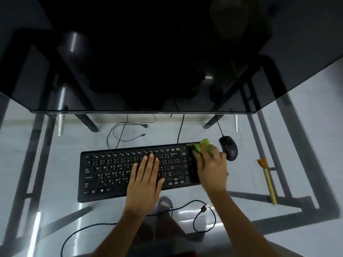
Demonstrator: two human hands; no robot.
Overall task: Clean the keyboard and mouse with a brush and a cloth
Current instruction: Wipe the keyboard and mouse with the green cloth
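A black keyboard [111, 173] lies on the glass desk in front of me. My left hand [146, 177] rests flat on its middle keys with fingers straight. My right hand [211, 166] grips a green cloth [203, 146] and presses it on the keyboard's right end, over the number pad. A black mouse [228, 150] sits just right of that hand, apart from the keyboard. A brush [268, 179] with a yellow handle and orange bristles lies further right on the glass.
A dark monitor [148, 62] looms over the back of the glass desk [259, 138]. A loose cable with a USB plug [205, 208] curls near the front edge. Thin cables [128, 130] lie behind the keyboard. The desk's metal frame shows through the glass.
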